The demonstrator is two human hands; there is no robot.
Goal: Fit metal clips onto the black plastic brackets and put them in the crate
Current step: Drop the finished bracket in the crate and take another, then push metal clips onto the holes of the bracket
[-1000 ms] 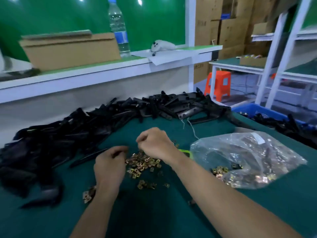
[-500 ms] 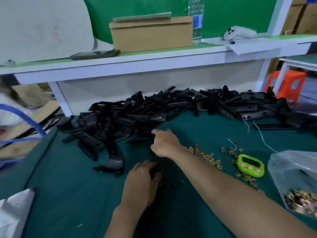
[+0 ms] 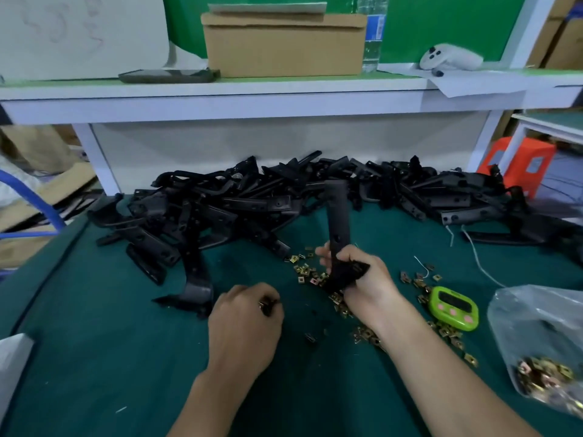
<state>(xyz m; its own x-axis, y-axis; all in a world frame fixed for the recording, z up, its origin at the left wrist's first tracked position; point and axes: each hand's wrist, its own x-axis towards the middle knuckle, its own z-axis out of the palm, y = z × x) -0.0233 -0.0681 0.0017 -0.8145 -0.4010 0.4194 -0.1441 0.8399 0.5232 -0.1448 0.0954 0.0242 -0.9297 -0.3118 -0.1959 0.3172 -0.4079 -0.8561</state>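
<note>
Head: right hand (image 3: 369, 287) grips bracket (image 3: 337, 216); left hand (image 3: 246, 326) contents unclear.

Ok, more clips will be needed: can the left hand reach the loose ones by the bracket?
Likely yes: the clips lie on open mat beyond the left hand, nothing between, though it seems to pinch one.

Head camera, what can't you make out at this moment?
Head view:
Left hand: curled fingers hide what it pinches; too small to name.
Bracket: lower end hidden in the right hand; whether anything is fitted there cannot be seen.
Crate: not in view.
Bag: cut off by the right edge.
Bottle: top cut off by the upper edge.
</note>
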